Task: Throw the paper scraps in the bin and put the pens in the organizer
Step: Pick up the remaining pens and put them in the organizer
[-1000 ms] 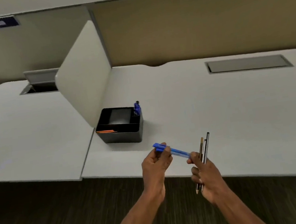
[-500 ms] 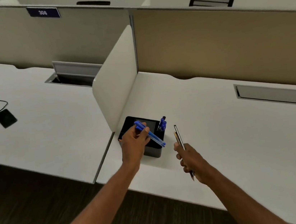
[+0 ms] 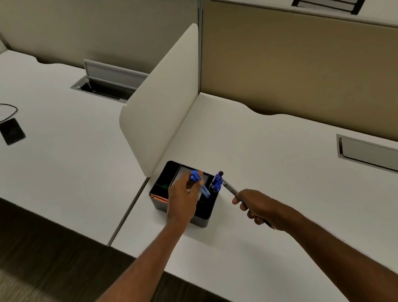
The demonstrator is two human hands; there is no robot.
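Both grasp pens: left hand [image 3: 182, 198] a blue pen [image 3: 200, 185] above organizer [image 3: 203, 220], right hand [image 3: 255, 205] a dark pen [image 3: 230, 189].

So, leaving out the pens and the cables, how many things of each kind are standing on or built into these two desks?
black organizer: 1
white divider panel: 1
flat black device: 1
desk hatches: 2, one open and one closed
Total: 5
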